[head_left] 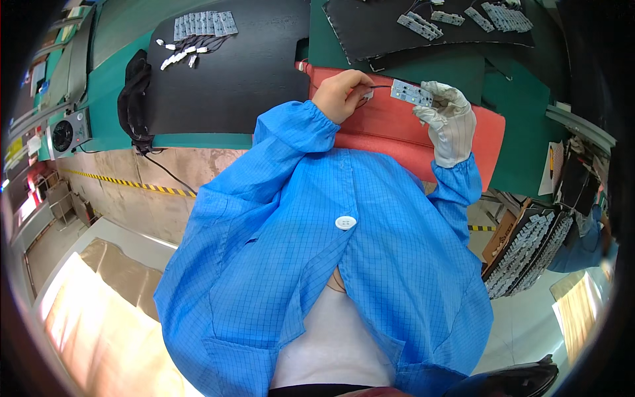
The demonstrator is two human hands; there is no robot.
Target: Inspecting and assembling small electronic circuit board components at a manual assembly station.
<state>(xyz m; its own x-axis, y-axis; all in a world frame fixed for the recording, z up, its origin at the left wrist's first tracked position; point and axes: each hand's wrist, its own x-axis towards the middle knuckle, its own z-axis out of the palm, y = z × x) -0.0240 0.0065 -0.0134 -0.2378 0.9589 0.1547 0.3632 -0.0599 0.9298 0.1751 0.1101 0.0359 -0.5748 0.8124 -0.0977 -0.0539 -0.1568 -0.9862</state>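
My right hand [453, 126], in a white glove, grips one end of a small pale circuit board [405, 92] between thumb and fingers. A short dark cable [381, 87] runs from the board's other end to my bare left hand [338, 98], whose fingers are pinched together on it. Beside those fingertips shows a white connector [368, 95]. Both hands are over a red mat [390, 126]. Part of the cable is hidden behind my left fingers.
On a black mat [225, 86] at the left lies a row of circuit boards [205, 24] with cables and white connectors. More boards [506, 18] lie on a black sheet [370, 33] at the far right. A small fan unit [68, 133] stands left; a box of boards [522, 255] is lower right.
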